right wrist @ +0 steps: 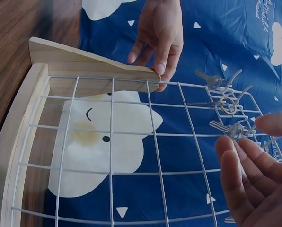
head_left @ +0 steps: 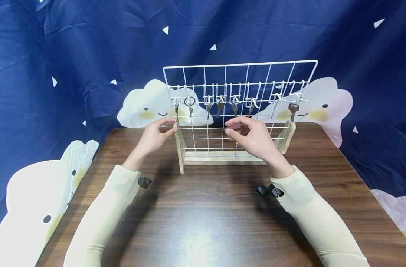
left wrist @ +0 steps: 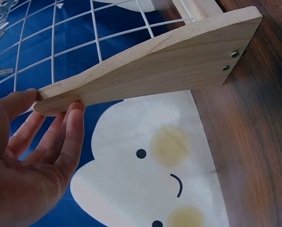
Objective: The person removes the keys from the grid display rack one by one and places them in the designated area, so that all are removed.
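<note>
A white wire grid rack (head_left: 243,64) stands on the table in light wooden supports. Keys hang from its row of hooks, among them a dark key (head_left: 220,106) and one on a round ring (head_left: 189,101). My left hand (head_left: 155,135) pinches the top end of the left wooden side panel (left wrist: 131,75), thumb on one edge and fingers on the other. In front of the grid, below the hooks, my right hand (head_left: 254,135) has its fingers loosely bent and thumb apart, holding nothing. In the right wrist view a silver key (right wrist: 235,131) appears just beyond those fingertips.
The brown wooden table (head_left: 196,207) extends in front of the rack. Behind hangs a dark blue curtain (head_left: 106,44) with white clouds and triangles. The right side panel (head_left: 290,137) stands beyond my right hand. A wooden crossbar (head_left: 219,159) joins the panels at the bottom.
</note>
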`<action>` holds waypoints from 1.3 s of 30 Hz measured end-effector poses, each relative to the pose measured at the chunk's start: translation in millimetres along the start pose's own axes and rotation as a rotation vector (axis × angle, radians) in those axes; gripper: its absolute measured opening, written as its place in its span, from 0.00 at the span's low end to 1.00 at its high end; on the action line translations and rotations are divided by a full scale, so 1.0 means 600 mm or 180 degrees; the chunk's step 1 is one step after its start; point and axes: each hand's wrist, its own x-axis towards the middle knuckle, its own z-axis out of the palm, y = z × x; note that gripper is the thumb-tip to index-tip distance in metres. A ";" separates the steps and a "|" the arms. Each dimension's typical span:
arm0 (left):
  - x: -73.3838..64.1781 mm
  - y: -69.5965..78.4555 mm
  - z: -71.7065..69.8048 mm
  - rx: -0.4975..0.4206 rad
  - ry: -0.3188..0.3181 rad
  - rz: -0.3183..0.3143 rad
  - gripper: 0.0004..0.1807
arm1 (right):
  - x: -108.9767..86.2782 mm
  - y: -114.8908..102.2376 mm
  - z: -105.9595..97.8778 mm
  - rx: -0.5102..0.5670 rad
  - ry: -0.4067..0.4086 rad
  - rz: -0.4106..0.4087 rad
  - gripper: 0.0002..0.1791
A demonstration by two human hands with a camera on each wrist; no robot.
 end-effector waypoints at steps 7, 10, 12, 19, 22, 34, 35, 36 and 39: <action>0.001 -0.001 0.001 0.0038 0.0009 0.0015 0.21 | 0.007 -0.006 0.010 0.0049 0.0052 -0.0073 0.12; 0.000 -0.001 0.001 0.0050 0.0018 0.0023 0.21 | 0.011 -0.008 0.016 0.0089 0.0042 -0.0087 0.11; 0.000 -0.001 0.002 0.0029 0.0018 0.0014 0.20 | 0.013 -0.009 0.019 0.0100 0.0028 -0.0086 0.11; 0.000 -0.001 0.001 -0.0023 0.0015 0.0033 0.20 | 0.020 -0.013 0.028 0.0224 -0.0023 -0.0041 0.12; 0.000 -0.002 0.001 -0.0030 0.0024 0.0043 0.20 | 0.022 -0.016 0.033 0.0356 -0.0068 0.0006 0.11; 0.001 -0.004 0.003 0.0006 0.0035 0.0021 0.20 | 0.031 -0.024 0.060 0.0432 -0.0118 0.0021 0.13; 0.000 -0.004 0.003 0.0011 0.0036 0.0019 0.20 | 0.032 -0.025 0.061 0.0411 -0.0111 0.0004 0.13; 0.001 -0.004 0.003 0.0015 0.0036 0.0018 0.20 | 0.032 -0.026 0.063 0.0400 -0.0106 -0.0005 0.13; 0.000 -0.003 0.002 0.0016 0.0034 0.0020 0.20 | 0.034 -0.028 0.069 0.0390 -0.0085 -0.0020 0.12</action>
